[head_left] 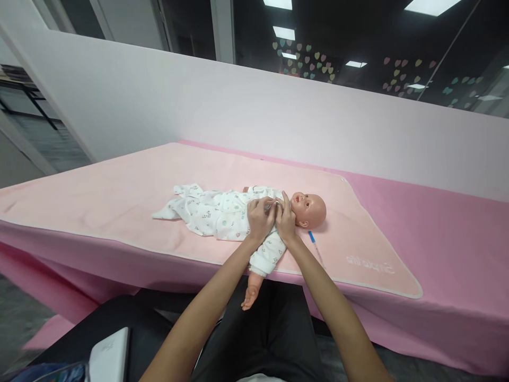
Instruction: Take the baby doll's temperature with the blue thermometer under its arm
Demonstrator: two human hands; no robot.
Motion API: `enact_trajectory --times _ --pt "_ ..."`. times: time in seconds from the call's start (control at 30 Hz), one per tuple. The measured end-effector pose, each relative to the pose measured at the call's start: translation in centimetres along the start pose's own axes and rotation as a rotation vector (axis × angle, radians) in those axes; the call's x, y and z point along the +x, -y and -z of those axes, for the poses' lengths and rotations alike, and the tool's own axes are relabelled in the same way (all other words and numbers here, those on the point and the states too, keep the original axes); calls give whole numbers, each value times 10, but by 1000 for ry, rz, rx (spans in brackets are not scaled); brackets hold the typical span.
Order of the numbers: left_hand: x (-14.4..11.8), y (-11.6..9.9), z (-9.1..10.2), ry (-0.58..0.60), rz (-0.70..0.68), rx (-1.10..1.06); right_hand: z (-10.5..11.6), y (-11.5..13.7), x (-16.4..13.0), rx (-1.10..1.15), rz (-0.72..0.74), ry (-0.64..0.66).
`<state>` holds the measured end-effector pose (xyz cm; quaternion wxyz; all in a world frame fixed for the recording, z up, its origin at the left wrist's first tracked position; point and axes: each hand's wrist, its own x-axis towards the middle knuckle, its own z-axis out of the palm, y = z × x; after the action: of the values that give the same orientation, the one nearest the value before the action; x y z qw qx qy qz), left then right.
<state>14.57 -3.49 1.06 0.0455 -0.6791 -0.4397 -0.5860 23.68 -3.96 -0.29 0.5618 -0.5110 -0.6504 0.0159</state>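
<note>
Soft printed cotton romper, pinched

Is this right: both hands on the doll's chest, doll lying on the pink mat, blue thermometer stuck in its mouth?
Not quite. In the head view the thermometer lies on the pink mat beside the doll, below its head, not in its mouth. The left hand and right hand do meet at the doll's chest.

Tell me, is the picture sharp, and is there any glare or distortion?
Head view: doll and both hands, left and right, are sharp under even light; ceiling lamps reflect in the dark glass; the table edge bends; bottom left corner is blurred.
</note>
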Motion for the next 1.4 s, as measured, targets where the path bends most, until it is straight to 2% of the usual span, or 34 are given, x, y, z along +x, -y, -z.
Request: enact_trajectory --times 0.17,0.3,0.5,0.67,0.77,0.9,1.2,1.4 --pt "0 -1 0 -51 -18 -6 -4 -2 1 -118 -12 -137" --pt "1 -3 1 -88 -43 -14 -7 -8 1 -167 73 -157" --pt "1 -3 4 20 -95 37 -9 -13 0 -162 149 -204" --pt "4 8 20 115 -199 88 -9 -15 -1 -183 220 -244" --pt "5 19 32 105 -166 137 -8 -15 -1 -184 264 -227" --pt "1 25 41 122 -115 146 -6 -12 -3 -150 242 -205" --pt "-1 19 39 95 -54 22 -3 -8 -2 -102 209 -165" --pt "-3 24 38 159 -14 -41 0 -4 0 -52 205 -164"
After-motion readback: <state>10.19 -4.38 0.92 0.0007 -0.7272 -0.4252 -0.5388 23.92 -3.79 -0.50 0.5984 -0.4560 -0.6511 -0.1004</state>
